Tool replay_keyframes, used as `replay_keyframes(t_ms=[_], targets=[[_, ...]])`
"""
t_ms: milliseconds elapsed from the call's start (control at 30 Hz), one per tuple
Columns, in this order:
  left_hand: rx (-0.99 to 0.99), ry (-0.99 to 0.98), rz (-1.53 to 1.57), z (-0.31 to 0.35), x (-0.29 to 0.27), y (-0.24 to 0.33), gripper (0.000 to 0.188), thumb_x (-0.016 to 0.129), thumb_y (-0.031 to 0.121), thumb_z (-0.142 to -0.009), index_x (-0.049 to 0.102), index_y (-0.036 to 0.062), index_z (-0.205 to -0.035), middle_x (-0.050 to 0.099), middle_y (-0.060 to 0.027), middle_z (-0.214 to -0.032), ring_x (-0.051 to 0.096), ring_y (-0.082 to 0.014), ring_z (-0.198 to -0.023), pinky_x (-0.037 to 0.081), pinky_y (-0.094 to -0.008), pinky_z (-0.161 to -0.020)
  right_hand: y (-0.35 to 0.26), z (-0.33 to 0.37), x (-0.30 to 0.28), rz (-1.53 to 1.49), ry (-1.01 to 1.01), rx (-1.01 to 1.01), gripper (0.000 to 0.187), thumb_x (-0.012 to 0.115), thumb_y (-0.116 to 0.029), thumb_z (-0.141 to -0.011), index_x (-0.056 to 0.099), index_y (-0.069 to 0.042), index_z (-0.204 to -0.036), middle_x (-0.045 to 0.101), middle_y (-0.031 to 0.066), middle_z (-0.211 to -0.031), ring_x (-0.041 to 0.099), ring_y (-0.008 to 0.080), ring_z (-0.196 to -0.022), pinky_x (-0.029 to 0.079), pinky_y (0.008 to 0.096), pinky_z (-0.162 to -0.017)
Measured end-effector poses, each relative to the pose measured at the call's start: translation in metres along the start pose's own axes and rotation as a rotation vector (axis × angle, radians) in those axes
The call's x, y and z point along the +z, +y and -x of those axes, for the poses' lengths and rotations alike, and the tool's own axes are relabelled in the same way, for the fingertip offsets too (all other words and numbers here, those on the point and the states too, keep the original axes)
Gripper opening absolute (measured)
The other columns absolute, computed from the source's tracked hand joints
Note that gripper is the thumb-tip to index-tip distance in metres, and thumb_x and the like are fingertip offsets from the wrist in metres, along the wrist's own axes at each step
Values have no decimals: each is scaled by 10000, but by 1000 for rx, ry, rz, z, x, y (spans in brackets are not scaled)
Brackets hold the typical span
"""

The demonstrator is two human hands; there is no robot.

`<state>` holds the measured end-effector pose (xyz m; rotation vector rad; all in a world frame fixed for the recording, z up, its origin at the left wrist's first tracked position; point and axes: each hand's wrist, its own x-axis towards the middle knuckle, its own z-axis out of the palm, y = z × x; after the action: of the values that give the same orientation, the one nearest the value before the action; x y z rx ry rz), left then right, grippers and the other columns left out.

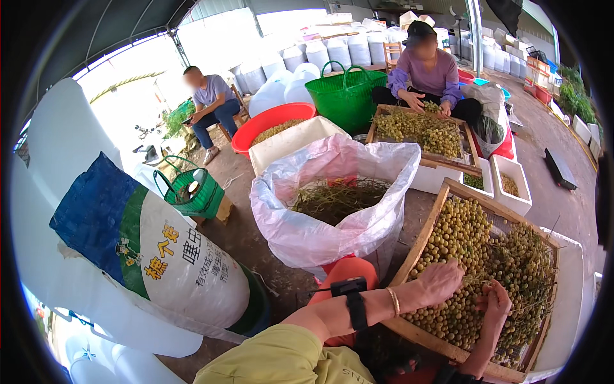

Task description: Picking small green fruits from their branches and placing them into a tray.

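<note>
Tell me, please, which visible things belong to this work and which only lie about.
Belonging to the work:
round fruits
wooden-framed tray under them
probably the open pinkish bag, holding stems

Seemingly just lying about:
small green basket
blue, green and white sack
flat black object at right

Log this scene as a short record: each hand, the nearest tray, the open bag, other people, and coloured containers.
Left hand: over the fruit; grip unclear
Right hand: beside the left, fingers curled at fruit and stems; grip unclear
Nearest tray: wooden frame, filled with small round yellow-brown fruit
Open bag: white and pink, dry stems inside
Other people: one in purple behind a second tray; one seated
Containers: red basin, large green basket
</note>
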<state>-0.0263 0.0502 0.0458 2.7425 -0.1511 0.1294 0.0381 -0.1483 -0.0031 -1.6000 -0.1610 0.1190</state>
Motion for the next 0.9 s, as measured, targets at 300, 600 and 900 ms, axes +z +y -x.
replay_keyframes(t_ms=[300, 600, 900], targets=[[34, 2, 368, -20, -7, -12, 205, 586, 166, -764, 571, -18, -674, 568, -202, -592, 601, -351, -566, 465, -426, -570, -10, 3, -18, -654, -14, -16, 316, 475, -23, -861, 506, 43, -1168, 616, 194, -1002, 640, 173, -657, 497, 194, -484], [-147, -331, 962, -13, -14, -11, 151, 536, 138, -884, 544, -9, -851, 558, -22, -690, 547, -75, -476, 456, -206, -426, -12, 4, -12, -1172, -124, -132, 225, 415, 55, -836, 573, 9, -990, 628, 185, -993, 630, 206, -620, 499, 241, -455], [-183, -356, 984, -6, -29, -20, 205, 523, 195, -900, 545, -3, -946, 581, -40, -696, 505, -64, -406, 409, -193, -375, -32, 13, 13, -511, -249, 167, 233, 605, -143, -814, 602, 11, -990, 623, 44, -748, 515, 59, -573, 371, 179, -465]])
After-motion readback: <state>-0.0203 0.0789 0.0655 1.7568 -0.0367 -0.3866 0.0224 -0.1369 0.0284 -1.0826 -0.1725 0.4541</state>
